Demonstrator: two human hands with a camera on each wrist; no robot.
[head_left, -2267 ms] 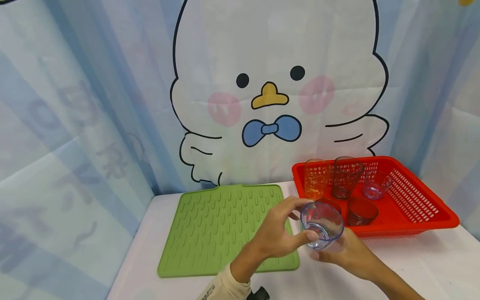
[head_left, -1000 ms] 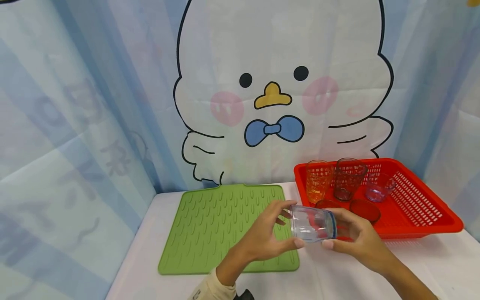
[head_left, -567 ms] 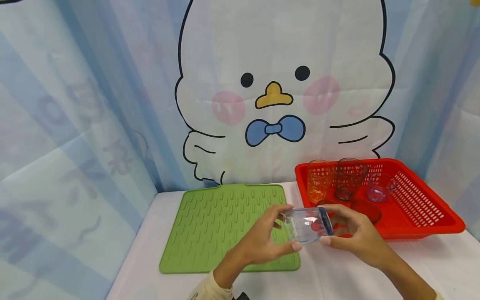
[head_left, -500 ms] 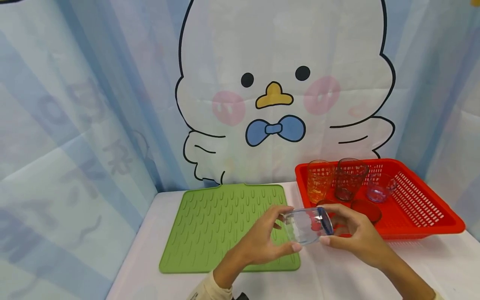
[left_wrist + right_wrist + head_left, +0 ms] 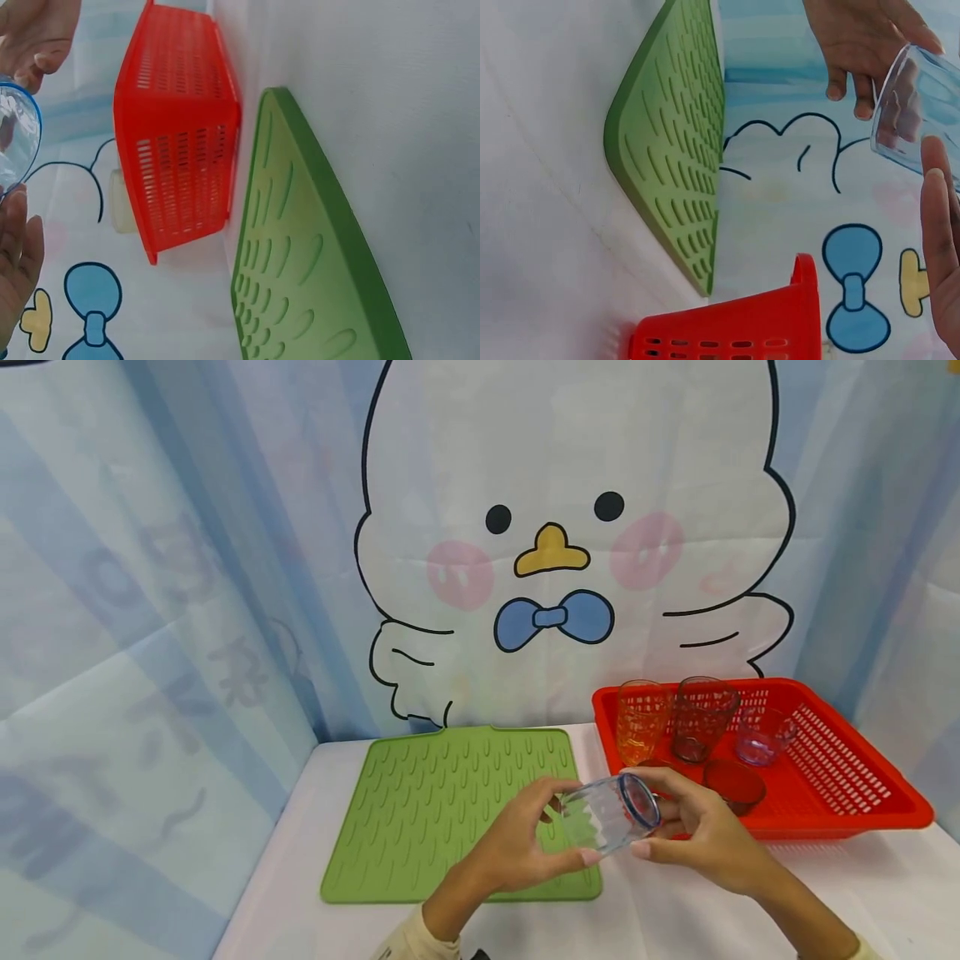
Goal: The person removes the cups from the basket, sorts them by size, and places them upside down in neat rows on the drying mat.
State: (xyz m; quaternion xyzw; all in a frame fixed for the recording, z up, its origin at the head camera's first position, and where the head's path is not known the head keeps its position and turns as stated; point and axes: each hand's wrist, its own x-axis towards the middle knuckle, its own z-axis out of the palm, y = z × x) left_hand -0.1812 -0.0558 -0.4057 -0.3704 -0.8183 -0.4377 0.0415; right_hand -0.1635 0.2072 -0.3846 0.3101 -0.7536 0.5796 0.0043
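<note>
A clear drinking glass (image 5: pixel 596 818) with a blue-ringed end is held on its side above the table, between both hands. My left hand (image 5: pixel 517 847) grips its left end, thumb below and fingers above. At the blue-ringed end, my right hand (image 5: pixel 708 835) pinches it between thumb and fingers. That ringed end tilts toward the head camera. In the left wrist view the blue-edged glass (image 5: pixel 19 139) shows only in part at the left edge. The right wrist view has the glass (image 5: pixel 915 112) spanning both hands.
Right of the hands, a red plastic basket (image 5: pixel 862 822) holds several glasses, among them a tall amber glass (image 5: pixel 641 722), a tall dark glass (image 5: pixel 703 718) and a short purplish one (image 5: pixel 761 739). A green ridged mat (image 5: pixel 420 827) lies on the left of the white table (image 5: pixel 277 877).
The glass has turned from mouth-up onto its side, its blue-ringed end now to the right. Both hands stay on it; over the last half second that end has swung toward the head camera.
</note>
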